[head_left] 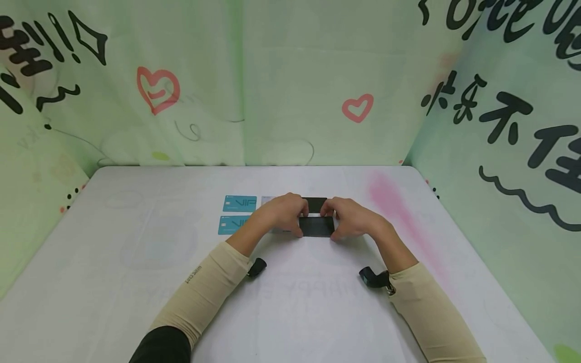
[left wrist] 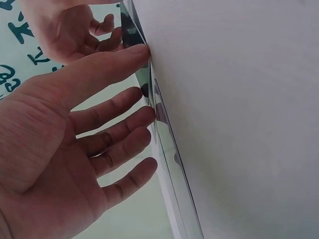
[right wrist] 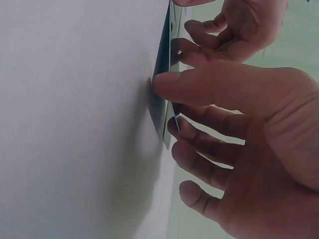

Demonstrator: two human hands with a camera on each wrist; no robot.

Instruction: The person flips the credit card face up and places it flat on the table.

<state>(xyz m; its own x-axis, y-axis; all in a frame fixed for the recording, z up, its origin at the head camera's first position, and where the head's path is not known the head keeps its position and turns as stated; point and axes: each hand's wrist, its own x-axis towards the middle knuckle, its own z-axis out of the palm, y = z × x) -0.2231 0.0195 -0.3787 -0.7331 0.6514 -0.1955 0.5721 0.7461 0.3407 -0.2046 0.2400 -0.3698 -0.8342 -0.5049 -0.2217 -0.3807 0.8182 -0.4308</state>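
Note:
A glossy black card (head_left: 316,227) lies between my two hands in the head view. My left hand (head_left: 285,213) pinches its left end, thumb at the near corner and fingers along the far side. At the other end my right hand (head_left: 351,217) grips it the same way. Just beyond is a second black card (head_left: 314,204), its ends partly behind the fingers. From the right wrist side, the card (right wrist: 160,94) shows edge-on, close to the white surface, with the thumb (right wrist: 199,89) at its edge.
Two blue cards marked VIP, a far one (head_left: 239,203) and a near one (head_left: 232,225), lie left of my hands. A pale card (head_left: 266,199) is mostly covered by my left hand. Printed cloth walls (head_left: 281,101) enclose the white table (head_left: 150,282).

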